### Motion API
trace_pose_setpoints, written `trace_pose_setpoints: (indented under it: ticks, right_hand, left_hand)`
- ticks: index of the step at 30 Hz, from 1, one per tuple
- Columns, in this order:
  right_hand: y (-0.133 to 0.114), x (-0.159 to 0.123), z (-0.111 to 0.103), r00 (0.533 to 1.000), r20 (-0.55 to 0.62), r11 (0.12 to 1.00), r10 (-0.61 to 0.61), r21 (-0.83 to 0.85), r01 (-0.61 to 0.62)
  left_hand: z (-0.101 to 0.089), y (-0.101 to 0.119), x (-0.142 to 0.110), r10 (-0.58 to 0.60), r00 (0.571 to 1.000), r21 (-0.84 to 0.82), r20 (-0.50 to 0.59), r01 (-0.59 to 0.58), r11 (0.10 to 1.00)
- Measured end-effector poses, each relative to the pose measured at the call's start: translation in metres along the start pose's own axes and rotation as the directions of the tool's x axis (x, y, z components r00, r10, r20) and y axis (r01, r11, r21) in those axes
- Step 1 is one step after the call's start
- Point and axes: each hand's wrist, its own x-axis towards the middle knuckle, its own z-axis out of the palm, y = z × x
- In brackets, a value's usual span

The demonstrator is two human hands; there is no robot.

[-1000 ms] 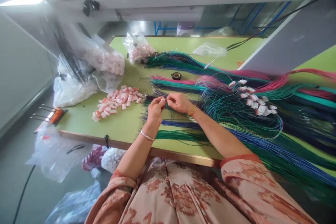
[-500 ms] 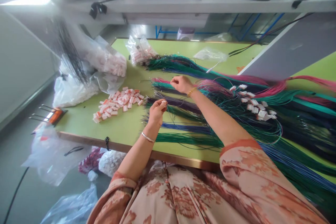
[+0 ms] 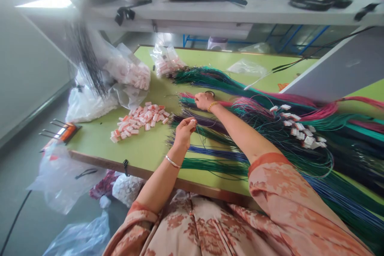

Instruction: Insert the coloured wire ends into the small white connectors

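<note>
My left hand point(image 3: 183, 131) pinches a small white connector housing point(image 3: 193, 121) between thumb and fingertips, with thin wires trailing from it. Farther back, my right hand point(image 3: 205, 101) is closed over the ends of the pink wires point(image 3: 187, 95); its curled fingers hide whatever they grip. Dark purple wires point(image 3: 211, 123) lie between the two hands, and blue wires point(image 3: 216, 151) and green wires point(image 3: 214, 164) nearer my body. A loose heap of white and orange connector housings point(image 3: 141, 120) lies left of my left hand. White housings on wires point(image 3: 300, 131) sit beyond my right forearm.
Bags of connector housings point(image 3: 129, 73) stand at the table's point(image 3: 96, 136) back left. An orange tool with metal prongs point(image 3: 64, 132) is at its left edge. Above the back runs a white shelf point(image 3: 192, 10), with a slanted panel point(image 3: 333, 64) at right.
The camera view has shifted, so the scene sits slightly to the right. My right hand has come down nearer the pink wire ends. My left hand keeps hold of the connector housing.
</note>
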Motion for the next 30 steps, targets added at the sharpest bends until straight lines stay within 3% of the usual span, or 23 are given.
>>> trace_pose_setpoints:
  ticks: [7, 12, 17, 20, 24, 28, 30]
  right_hand:
    - [0.0, -0.001, -0.002, 0.999, 0.03, 0.999, 0.015, -0.035, -0.013]
    - [0.016, 0.002, -0.012, 0.995, -0.056, 0.977, 0.088, 0.201, -0.075]
    - [0.028, 0.004, -0.021, 0.959, -0.091, 0.865, 0.267, 0.46, -0.198]
    - [0.019, 0.001, -0.026, 0.981, -0.076, 0.842, 0.177, 0.528, -0.111]
    - [-0.007, -0.003, -0.036, 0.995, -0.102, 0.896, 0.0, 0.442, 0.046]
    - [-0.028, -0.001, -0.042, 0.999, 0.023, 0.968, 0.047, 0.246, -0.051]
    - [-0.03, 0.002, -0.042, 0.995, 0.055, 0.967, 0.081, 0.237, -0.092]
  left_hand:
    - [0.0, 0.001, -0.002, -0.014, 1.0, 0.01, -0.008, 0.014, 1.0]
    - [0.0, 0.001, -0.002, -0.011, 1.0, -0.006, -0.004, 0.011, 1.0]
    - [-0.002, 0.0, -0.001, -0.015, 1.0, -0.016, 0.009, 0.015, 1.0]
    - [-0.001, 0.0, -0.002, -0.021, 1.0, -0.018, 0.008, 0.022, 1.0]
    - [0.0, 0.0, -0.003, -0.031, 0.999, -0.02, 0.008, 0.031, 0.999]
    - [0.0, 0.0, -0.004, -0.034, 0.999, -0.029, 0.006, 0.035, 0.999]
    - [0.0, 0.0, -0.004, -0.029, 1.0, -0.026, 0.005, 0.029, 0.999]
